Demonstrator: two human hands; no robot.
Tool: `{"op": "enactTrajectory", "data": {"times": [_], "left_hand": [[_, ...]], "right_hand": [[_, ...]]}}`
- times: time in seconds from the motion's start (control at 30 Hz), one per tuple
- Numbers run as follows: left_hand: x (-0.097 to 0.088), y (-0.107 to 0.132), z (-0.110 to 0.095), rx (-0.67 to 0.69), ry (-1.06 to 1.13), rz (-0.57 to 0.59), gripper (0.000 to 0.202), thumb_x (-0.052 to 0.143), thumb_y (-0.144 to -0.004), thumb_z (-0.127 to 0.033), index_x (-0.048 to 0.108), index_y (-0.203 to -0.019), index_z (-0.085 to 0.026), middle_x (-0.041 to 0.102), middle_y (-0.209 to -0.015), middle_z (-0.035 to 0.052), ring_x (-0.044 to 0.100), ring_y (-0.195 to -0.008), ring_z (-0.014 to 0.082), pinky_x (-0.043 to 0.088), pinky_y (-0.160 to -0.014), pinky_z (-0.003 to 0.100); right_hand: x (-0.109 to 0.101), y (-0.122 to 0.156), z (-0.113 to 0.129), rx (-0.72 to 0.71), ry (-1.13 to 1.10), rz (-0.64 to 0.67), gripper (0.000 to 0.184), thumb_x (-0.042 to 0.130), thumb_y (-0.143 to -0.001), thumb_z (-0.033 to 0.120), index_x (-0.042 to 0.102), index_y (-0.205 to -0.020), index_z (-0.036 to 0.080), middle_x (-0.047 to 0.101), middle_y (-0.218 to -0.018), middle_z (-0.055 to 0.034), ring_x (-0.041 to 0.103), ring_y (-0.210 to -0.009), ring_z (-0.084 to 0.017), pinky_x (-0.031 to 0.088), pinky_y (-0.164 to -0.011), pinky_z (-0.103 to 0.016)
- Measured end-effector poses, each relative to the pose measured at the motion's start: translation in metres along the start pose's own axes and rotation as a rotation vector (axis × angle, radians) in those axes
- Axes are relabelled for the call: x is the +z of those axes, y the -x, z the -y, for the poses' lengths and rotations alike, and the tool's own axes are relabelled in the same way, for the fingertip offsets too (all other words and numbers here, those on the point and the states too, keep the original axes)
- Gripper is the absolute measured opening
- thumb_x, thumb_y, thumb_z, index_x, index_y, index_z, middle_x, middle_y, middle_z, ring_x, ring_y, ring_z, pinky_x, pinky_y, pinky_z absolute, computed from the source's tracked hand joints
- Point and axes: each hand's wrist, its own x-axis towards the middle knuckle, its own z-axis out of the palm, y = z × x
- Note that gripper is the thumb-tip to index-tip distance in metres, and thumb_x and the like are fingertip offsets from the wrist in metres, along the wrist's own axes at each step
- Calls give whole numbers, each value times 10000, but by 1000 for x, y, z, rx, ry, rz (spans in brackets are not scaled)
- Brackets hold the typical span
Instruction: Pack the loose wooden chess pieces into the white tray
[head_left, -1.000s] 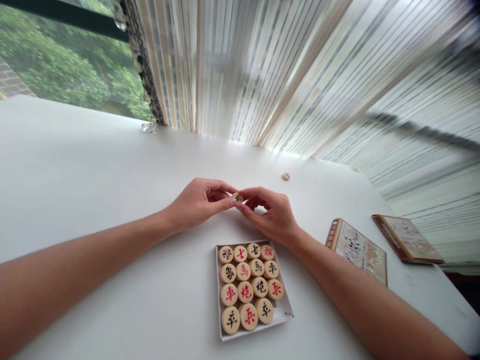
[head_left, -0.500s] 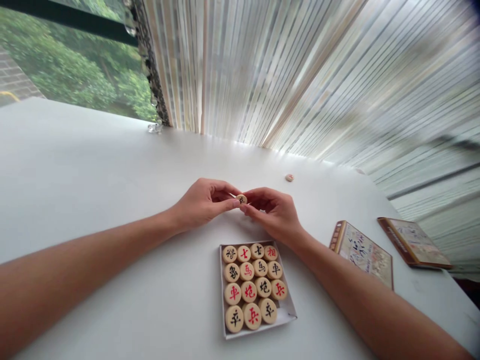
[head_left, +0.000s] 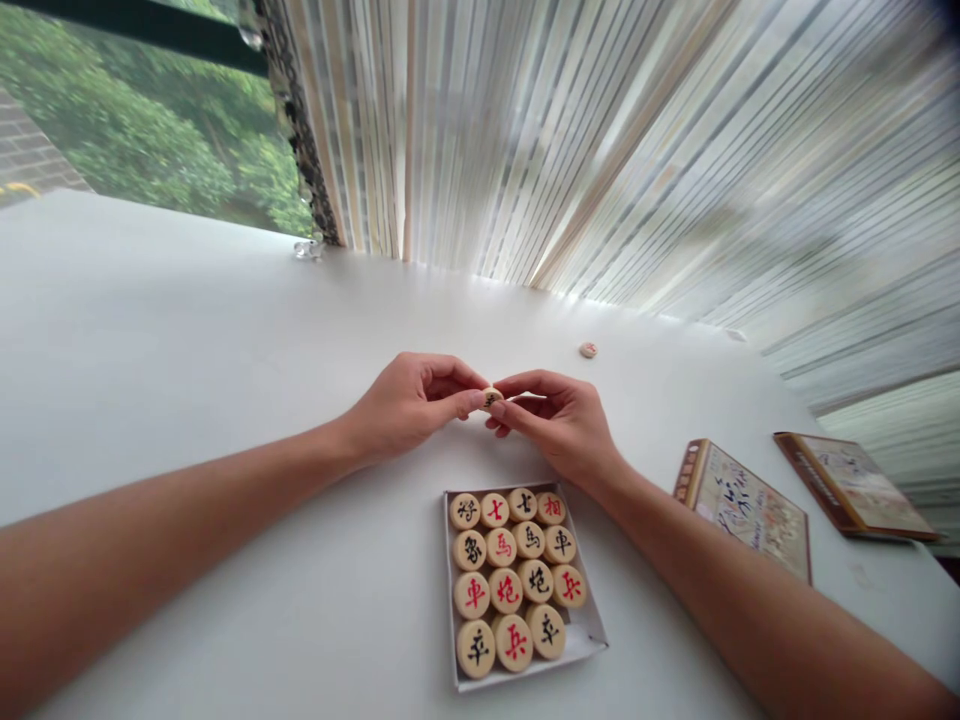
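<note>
My left hand (head_left: 409, 405) and my right hand (head_left: 559, 420) meet above the white table (head_left: 187, 350), both pinching one small round wooden chess piece (head_left: 492, 396) between their fingertips. Just below the hands lies a shallow white box tray (head_left: 592, 640) filled with several round wooden pieces marked with red or black characters. One corner slot at the tray's near right is bare.
A lone wooden piece (head_left: 588, 349) lies farther back on the table. A box lid (head_left: 742, 508) and a second printed box part (head_left: 855, 482) rest at the right. Striped curtains hang behind, a window with greenery at the upper left.
The hands stay together on the same piece, barely shifting; the right fingers have spread slightly. The view has drifted a little to the left.
</note>
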Motion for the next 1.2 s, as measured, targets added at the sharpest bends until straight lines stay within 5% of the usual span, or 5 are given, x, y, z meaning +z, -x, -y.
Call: {"op": "enactTrajectory", "data": {"times": [0.43,0.6,0.77,1.2], "left_hand": [[4,2,-3,43,-86,-14,309,847,-860,-442,824,-956,-149,818,-840,67,738,-715,159,536,-597,227],[3,0,0,47,-25,-22,267,831,-877,-376,828,-1016,-148,830,-923,76,768,-842,186,599,-750,267],[1,-1,3,26,14,-56,326,852,-866,-337,814,-1122,-138,826,-903,71,748,-790,160,597,-743,264],[2,1,2,9,76,-52,397,949,-765,-355,852,-1077,-129,856,-988,106,813,-880,225,652,-768,273]], "right_hand": [[1,-1,2,-19,8,-36,291,988,-709,403,817,-822,197,826,-788,-41,797,-741,-193,679,-721,-327],[-2,-3,-3,50,-112,-25,261,974,-743,380,853,-898,208,846,-838,-48,814,-759,-203,703,-774,-361],[-3,-5,-5,144,-263,-2,282,980,-741,332,872,-980,231,864,-964,-57,829,-838,-184,705,-857,-328],[0,-1,-2,190,-229,29,350,994,-715,317,867,-1018,197,862,-898,-74,824,-720,-193,711,-711,-303]]}}
